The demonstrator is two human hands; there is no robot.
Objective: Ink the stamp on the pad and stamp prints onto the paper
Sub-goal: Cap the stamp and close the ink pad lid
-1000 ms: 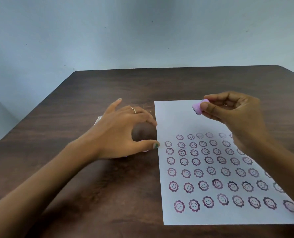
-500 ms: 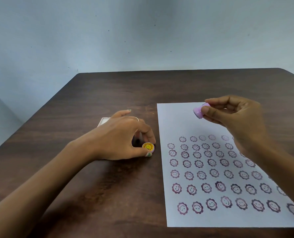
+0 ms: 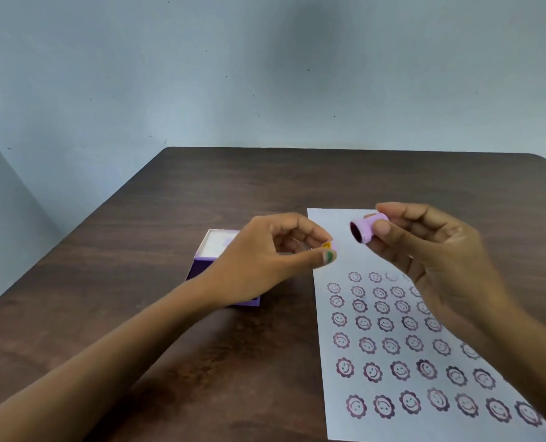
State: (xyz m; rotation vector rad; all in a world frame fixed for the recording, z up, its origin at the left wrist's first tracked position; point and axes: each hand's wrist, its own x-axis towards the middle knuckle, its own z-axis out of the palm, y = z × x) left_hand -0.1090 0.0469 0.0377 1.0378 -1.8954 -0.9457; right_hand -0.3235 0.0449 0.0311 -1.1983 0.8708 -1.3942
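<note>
Now we saw the right hand (image 3: 437, 250) pinching the pink stamp (image 3: 367, 227) above the paper (image 3: 402, 362) at centre right, while the left hand (image 3: 265, 260) gripped a small yellow cap (image 3: 326, 245); a purple box (image 3: 215, 253) sat behind it.

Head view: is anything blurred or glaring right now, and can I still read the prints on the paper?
Head view: light is soft and even, with no glare. The left hand and the small yellow-topped piece in its grip are motion-smeared. The right hand and pink stamp are slightly soft. Prints on the paper read clearly near the camera and fainter in the far row. Wide-angle bending shows at the table edges.
</note>
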